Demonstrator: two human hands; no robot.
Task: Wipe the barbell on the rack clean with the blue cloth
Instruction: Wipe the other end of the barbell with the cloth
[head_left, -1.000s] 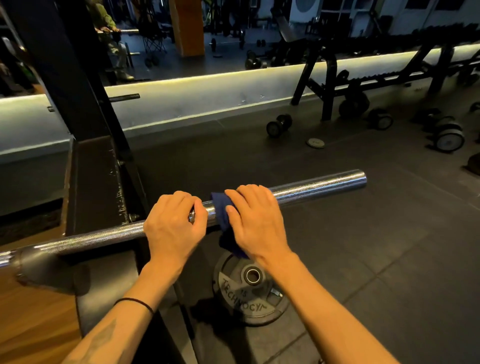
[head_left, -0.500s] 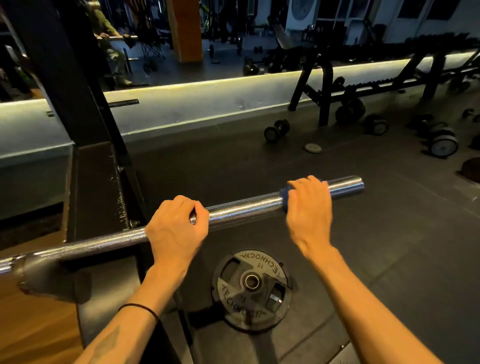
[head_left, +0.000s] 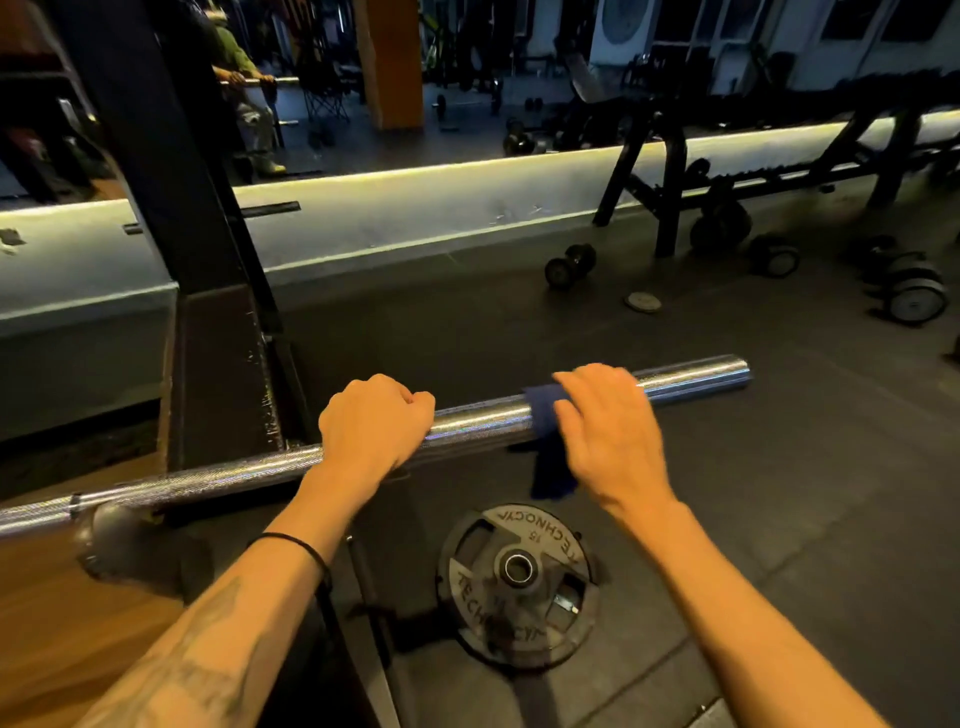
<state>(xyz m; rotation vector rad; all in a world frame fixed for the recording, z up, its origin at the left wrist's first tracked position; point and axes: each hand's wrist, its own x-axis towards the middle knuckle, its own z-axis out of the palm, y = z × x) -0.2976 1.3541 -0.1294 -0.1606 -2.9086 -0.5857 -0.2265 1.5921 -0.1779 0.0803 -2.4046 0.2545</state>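
Since half a second ago, when the right hand (head_left: 610, 431) sat almost at the end of the sleeve with just a sliver of blue showing, it has slid back inward along the barbell (head_left: 483, 421), and more of the blue cloth (head_left: 548, 441) now hangs out below the bar on its left side. So that looks like a back-and-forth scrub of the smooth sleeve, with the return stroke under way. The sleeve is getting decent coverage; the knurled shaft at lower left of the frame doesn't look touched yet, I'd guess.

Right hand is draped over the top of the bar, fingers curled over the far side, pressing the cloth onto the steel. It's a bit motion-blurred, so I can't say how tight that hold is. Left hand (head_left: 376, 428) is a closed fist wrapped round the bar just right of the black rack upright (head_left: 171, 208), steadying it, same spot as before.

Writing: the weight plate (head_left: 517, 584) flat on the floor under the bar reads "TECHNOGYM" moulded twice around the rim, plus a "15".
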